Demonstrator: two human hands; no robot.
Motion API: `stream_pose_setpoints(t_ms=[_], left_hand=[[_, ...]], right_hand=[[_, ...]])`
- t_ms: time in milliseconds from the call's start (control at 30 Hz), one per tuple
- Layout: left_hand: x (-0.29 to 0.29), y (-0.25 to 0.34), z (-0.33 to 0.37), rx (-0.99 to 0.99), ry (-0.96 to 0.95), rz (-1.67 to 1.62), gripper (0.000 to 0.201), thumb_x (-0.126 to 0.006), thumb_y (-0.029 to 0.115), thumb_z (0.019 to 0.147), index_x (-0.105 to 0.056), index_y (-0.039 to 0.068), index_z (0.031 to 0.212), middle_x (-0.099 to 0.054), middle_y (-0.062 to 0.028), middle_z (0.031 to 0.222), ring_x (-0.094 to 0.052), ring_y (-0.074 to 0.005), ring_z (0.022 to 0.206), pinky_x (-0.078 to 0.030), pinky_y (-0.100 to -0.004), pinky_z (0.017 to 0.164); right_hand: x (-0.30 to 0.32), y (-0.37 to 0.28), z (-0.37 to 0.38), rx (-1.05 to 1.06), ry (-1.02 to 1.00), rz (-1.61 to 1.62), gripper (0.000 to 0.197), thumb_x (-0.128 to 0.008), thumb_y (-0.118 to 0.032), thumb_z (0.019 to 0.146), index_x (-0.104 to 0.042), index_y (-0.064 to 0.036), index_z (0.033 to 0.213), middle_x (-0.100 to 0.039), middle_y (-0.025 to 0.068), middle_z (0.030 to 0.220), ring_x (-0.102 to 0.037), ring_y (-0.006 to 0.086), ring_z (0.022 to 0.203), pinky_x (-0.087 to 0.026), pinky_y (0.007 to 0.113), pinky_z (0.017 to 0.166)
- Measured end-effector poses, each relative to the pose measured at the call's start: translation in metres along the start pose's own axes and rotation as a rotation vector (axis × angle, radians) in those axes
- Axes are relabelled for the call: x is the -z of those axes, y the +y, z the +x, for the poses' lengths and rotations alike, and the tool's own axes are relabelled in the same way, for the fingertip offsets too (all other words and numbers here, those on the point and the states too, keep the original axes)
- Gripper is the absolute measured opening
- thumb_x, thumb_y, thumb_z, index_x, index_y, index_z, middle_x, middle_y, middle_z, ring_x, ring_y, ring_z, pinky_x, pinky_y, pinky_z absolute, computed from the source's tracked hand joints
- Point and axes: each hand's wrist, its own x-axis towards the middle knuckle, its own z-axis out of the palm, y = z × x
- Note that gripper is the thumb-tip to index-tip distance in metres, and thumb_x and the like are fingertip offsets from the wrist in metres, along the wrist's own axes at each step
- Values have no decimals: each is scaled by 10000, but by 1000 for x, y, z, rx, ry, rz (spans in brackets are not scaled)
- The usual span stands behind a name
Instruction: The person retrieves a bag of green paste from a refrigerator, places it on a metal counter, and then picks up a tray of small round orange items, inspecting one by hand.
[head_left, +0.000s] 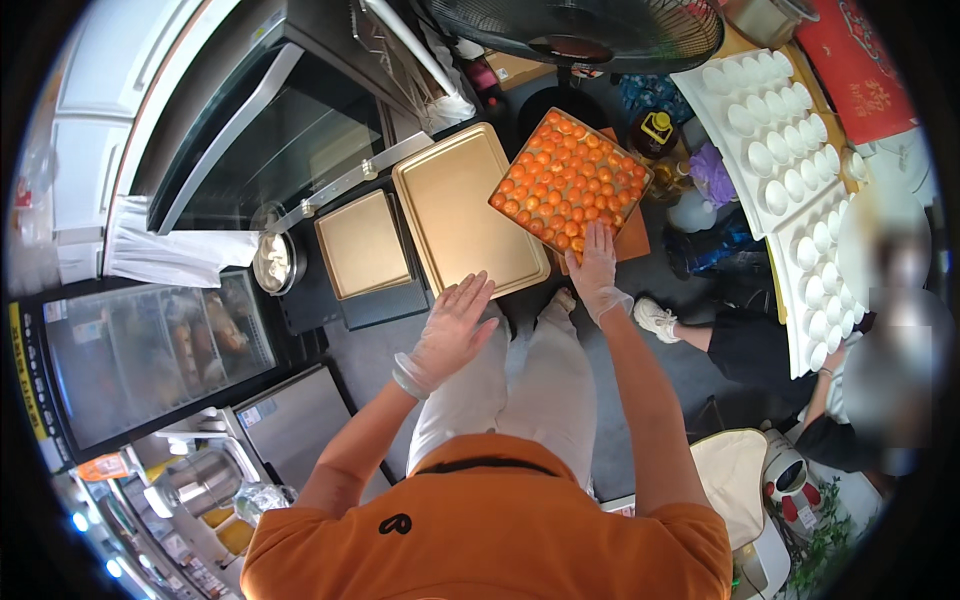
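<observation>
Both hands in clear gloves. Left hand [452, 335]: flat, fingers out straight, gripping nothing, over the near edge of the large gold tray [465, 210]. Right hand [597, 275]: fingers extended, not curled around anything, tips over the near corner of the square tray [606, 143] full of glossy orange balls [570, 175]. Can't tell if the fingertips make contact. Square tray sits right of the large gold one, turned at an angle, with an orange-brown panel [632, 240] showing past its right side.

Left of the large tray: smaller gold tray [363, 245], then a metal bowl with white pieces [273, 263]. Oven [290, 120] on the far left, white cloth [165, 245] below its door. Far side: black fan [580, 30]. Right of my tray: yellow-capped bottle [655, 135], then white egg trays [757, 208] loaded with white eggs. Co-worker on the right, beside the eggs, white shoe [655, 318] pointing toward me.
</observation>
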Motion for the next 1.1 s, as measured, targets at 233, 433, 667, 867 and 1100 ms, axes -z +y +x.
stream_pose_setpoints(t_ms=[233,433,667,867,1100], left_hand=[[-91,-54,107,-45,-131,210,663,-513,394,918,-312,4,1416,-253,-229,1484,-256,-411,1366,-260,-521,1084],[-152,-91,190,-37,-81,260,686,-453,442,937,-289,-6,1429,-212,-229,1505,-194,-395,1398,-196,-536,1107],[-202,-116,238,-3,-68,250,737,-433,456,941,-189,4,1469,-132,-211,1539,-89,-367,1435,-134,-532,1131],[-217,-122,243,14,-84,218,742,-439,454,938,-183,10,1473,-116,-202,1545,-75,-371,1436,-113,-519,1140],[-213,-121,242,10,-71,190,753,-459,458,927,-194,8,1470,-119,-196,1546,-75,-373,1435,-116,-517,1141]], right_hand=[[-44,39,53,-25,-40,-168,754,-551,-417,871,-267,-25,1448,-199,151,1537,-161,332,1422,-188,513,1124],[-57,49,80,5,32,-255,764,-542,-426,875,-246,-36,1461,-149,146,1553,-130,320,1435,-143,519,1139],[-68,53,88,17,45,-280,744,-523,-445,890,-250,-62,1467,-156,143,1551,-144,306,1432,-131,521,1142],[-70,53,89,8,35,-289,751,-526,-448,889,-243,-68,1472,-164,132,1550,-165,300,1427,-131,524,1142],[-64,50,91,-1,26,-308,736,-533,-430,891,-255,-68,1468,-170,134,1548,-168,301,1426,-125,524,1143]])
